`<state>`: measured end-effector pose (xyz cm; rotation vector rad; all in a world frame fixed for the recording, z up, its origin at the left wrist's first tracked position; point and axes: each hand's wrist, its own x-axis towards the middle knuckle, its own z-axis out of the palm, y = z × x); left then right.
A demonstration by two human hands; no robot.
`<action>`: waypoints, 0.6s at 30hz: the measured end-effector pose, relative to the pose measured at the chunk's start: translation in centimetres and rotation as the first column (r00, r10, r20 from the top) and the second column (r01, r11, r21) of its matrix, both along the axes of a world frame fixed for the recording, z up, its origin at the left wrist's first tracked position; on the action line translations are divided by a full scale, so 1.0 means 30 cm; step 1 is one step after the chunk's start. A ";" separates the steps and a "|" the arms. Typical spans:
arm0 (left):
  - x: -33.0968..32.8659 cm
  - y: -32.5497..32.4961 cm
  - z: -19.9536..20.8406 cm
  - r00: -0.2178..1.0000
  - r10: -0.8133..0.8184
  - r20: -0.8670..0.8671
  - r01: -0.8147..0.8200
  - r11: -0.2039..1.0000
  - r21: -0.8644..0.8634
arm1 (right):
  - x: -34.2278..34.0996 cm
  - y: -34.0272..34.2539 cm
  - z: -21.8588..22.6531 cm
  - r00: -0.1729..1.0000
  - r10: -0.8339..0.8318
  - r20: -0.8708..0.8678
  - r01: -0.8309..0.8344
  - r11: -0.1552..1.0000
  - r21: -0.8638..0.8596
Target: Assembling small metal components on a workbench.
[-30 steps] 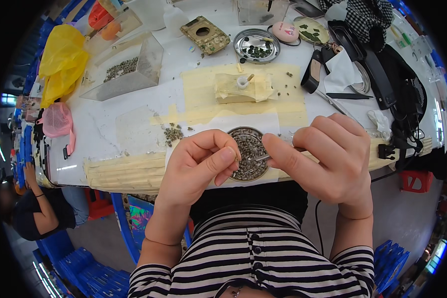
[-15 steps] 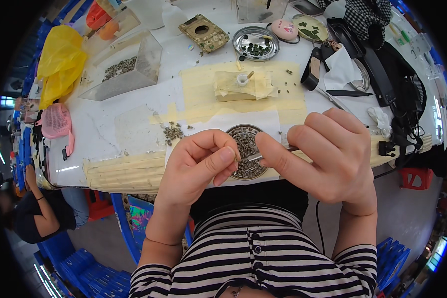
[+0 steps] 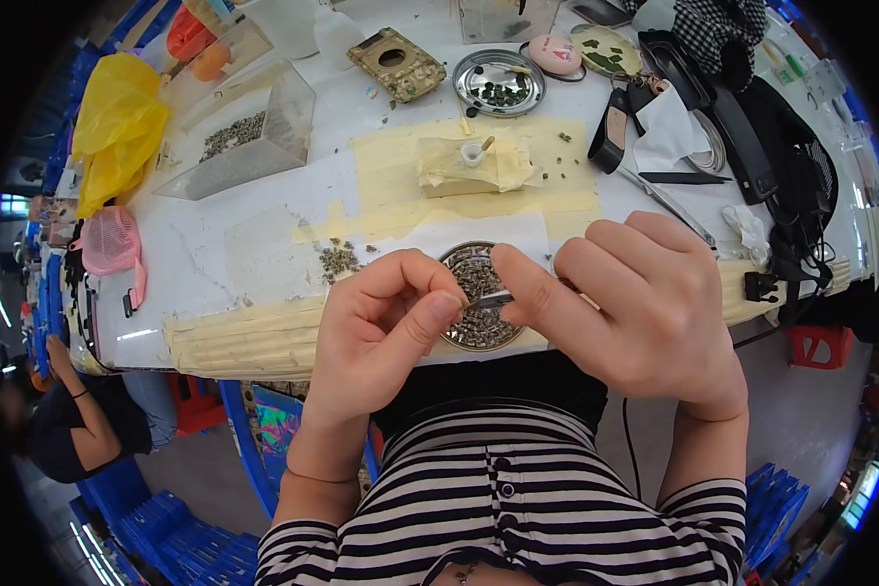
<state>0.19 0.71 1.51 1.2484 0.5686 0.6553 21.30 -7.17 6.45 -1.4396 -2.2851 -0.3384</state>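
Note:
My left hand (image 3: 376, 317) is closed in a pinch, thumb against forefinger, on a tiny piece that its fingertips mostly hide. From the other side my right hand (image 3: 635, 308) grips a slim metal tool (image 3: 490, 302) with a narrow silver tip; whether it is tweezers or a blade, I cannot tell. The tip meets the left fingertips. Below both hands, a round dish (image 3: 475, 334) full of small grey-brown pieces stands near the table's front edge. A loose pile of similar pieces (image 3: 339, 260) lies left of the dish.
Beyond the hands sits a tape-covered block (image 3: 469, 174) with a small white cup (image 3: 473, 154). Farther back are a camouflage model hull (image 3: 397, 64), a metal plate (image 3: 499, 84) of dark green bits and a clear bin (image 3: 264, 156). Straps and a metal tool (image 3: 669, 207) lie right.
The right hand has shifted slightly left, and the metal tool's tip has moved closer against the left fingertips. Both hands keep their grips.

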 end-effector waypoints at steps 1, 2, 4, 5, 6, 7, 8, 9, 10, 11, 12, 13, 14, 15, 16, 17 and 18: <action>0.011 -0.010 0.001 0.999 0.049 -0.009 -0.048 0.994 0.098 | 0.000 0.000 0.003 0.999 -0.007 -0.031 0.006 0.999 -0.053; 0.018 -0.015 0.002 0.995 0.099 -0.013 -0.094 0.976 0.196 | 0.004 0.002 0.004 0.996 -0.011 -0.089 0.000 0.993 -0.114; 0.016 0.002 -0.001 0.983 0.172 -0.069 -0.087 0.756 0.649 | 0.015 0.010 0.002 0.978 -0.025 -0.207 -0.025 0.972 -0.234; 0.016 0.011 -0.004 0.973 0.217 -0.082 -0.058 0.570 0.819 | 0.017 0.014 -0.001 0.962 -0.049 -0.268 -0.030 0.959 -0.282; 0.021 0.013 -0.006 0.970 0.239 -0.044 -0.082 0.492 0.867 | 0.020 0.016 -0.005 0.943 -0.079 -0.323 -0.034 0.944 -0.329; 0.026 0.014 -0.008 0.966 0.258 -0.004 -0.105 0.409 0.907 | 0.022 0.019 -0.011 0.920 -0.111 -0.377 -0.042 0.926 -0.376; 0.029 0.015 -0.011 0.961 0.274 0.037 -0.128 0.322 0.938 | 0.026 0.024 -0.026 0.885 -0.111 -0.452 -0.078 0.922 -0.380; 0.032 0.019 -0.013 0.957 0.284 0.055 -0.137 0.280 0.950 | 0.031 0.030 -0.047 0.845 -0.111 -0.524 -0.115 0.917 -0.381; 0.033 0.023 -0.016 0.953 0.293 0.072 -0.146 0.237 0.960 | 0.036 0.033 -0.058 0.798 -0.113 -0.592 -0.152 0.913 -0.379; 0.034 0.026 -0.019 0.949 0.301 0.091 -0.154 0.194 0.969 | 0.042 0.033 -0.058 0.782 -0.134 -0.608 -0.164 0.898 -0.408; 0.031 0.027 -0.023 0.944 0.315 0.100 -0.169 0.200 0.965 | 0.049 0.033 -0.057 0.766 -0.154 -0.625 -0.180 0.881 -0.437; 0.027 0.029 -0.027 0.938 0.329 0.108 -0.183 0.206 0.961 | 0.055 0.032 -0.057 0.748 -0.174 -0.640 -0.197 0.863 -0.465; 0.024 0.031 -0.029 0.933 0.342 0.117 -0.198 0.212 0.957 | 0.060 0.027 -0.050 0.724 -0.218 -0.655 -0.164 0.867 -0.470; 0.018 0.030 -0.029 0.936 0.338 0.094 -0.206 0.310 0.928 | 0.065 0.019 -0.038 0.698 -0.262 -0.667 -0.130 0.869 -0.478; 0.008 0.024 -0.027 0.941 0.332 0.073 -0.212 0.406 0.889 | 0.072 0.010 -0.032 0.670 -0.304 -0.677 -0.096 0.869 -0.486; 0.001 0.018 -0.027 0.945 0.323 0.052 -0.216 0.497 0.840 | 0.083 0.000 -0.038 0.670 -0.324 -0.668 -0.007 0.897 -0.442; 0.001 0.011 -0.028 0.953 0.297 0.054 -0.231 0.599 0.767 | 0.100 -0.017 -0.048 0.669 -0.347 -0.657 0.089 0.916 -0.392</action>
